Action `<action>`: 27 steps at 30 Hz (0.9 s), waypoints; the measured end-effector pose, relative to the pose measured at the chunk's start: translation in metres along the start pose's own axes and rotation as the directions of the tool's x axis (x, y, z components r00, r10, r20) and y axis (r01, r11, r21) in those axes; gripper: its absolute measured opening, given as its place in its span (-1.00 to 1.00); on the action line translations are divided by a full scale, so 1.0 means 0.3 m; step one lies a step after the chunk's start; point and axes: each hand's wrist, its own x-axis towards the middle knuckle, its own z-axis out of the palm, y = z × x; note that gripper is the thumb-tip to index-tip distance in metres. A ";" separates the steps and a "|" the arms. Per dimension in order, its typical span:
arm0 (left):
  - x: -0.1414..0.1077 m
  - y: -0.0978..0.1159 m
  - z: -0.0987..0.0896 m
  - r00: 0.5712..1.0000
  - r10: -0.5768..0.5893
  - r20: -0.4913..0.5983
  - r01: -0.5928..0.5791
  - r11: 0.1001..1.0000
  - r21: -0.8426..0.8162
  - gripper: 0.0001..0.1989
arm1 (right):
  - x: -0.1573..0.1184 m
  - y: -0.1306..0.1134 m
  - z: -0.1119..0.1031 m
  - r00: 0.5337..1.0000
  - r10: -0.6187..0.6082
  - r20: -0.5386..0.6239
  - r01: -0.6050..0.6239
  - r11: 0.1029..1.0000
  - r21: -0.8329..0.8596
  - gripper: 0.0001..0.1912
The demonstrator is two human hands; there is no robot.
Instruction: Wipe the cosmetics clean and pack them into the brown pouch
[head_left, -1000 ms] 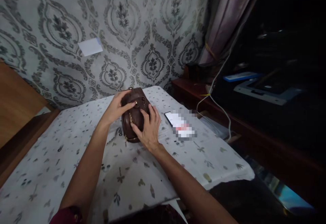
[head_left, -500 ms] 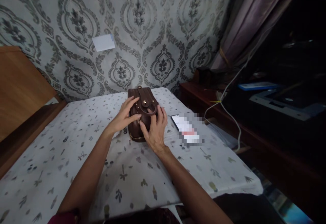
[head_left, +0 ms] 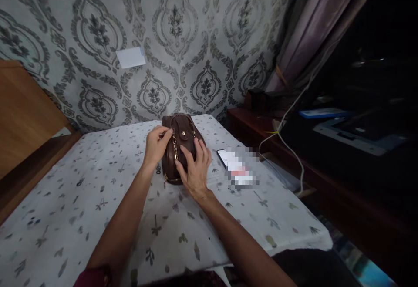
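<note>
A dark brown handbag (head_left: 188,146) sits on the bed, with a snap flap (head_left: 183,135) on top and its handle tipped toward the wall. A gold zipper (head_left: 175,148) runs along its left part. At the far end of that zipper, my left hand (head_left: 156,145) is closed in a pinch on the small zipper pull, mostly hidden by the fingers. My right hand (head_left: 195,169) rests on the near right side of the bag, fingers apart, the thumb close to the zipper's near end.
To the right of the bag lies a phone (head_left: 224,158) with a lit, partly blurred screen. The patterned sheet (head_left: 107,182) covers the bed up to the papered wall. A white cable (head_left: 295,152) hangs by the dark red furniture (head_left: 241,115) at the right.
The handle has swung away from me, uncovering the zipper. My left hand has gone from spread fingers to a pinch at the zipper's far end. My right hand stays on the bag.
</note>
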 end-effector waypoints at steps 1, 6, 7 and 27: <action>0.000 0.001 0.003 1.000 -0.009 0.005 0.009 1.000 0.002 -0.78 | 0.000 0.001 0.001 1.000 -0.002 0.000 0.002 1.000 0.003 -0.62; 0.002 0.008 0.007 1.000 -0.018 0.000 0.018 0.999 0.028 -0.83 | -0.001 0.003 0.002 1.000 -0.011 0.008 0.011 1.000 -0.017 -0.61; 0.003 0.008 0.007 1.000 -0.030 -0.003 0.030 0.999 0.014 -0.83 | -0.001 0.002 0.002 1.000 -0.014 0.011 0.014 1.000 -0.023 -0.61; 0.001 0.078 -0.027 0.992 -0.087 0.092 0.095 0.991 -0.095 -0.82 | 0.006 0.004 -0.006 0.999 -0.040 0.015 0.040 0.999 -0.016 -0.64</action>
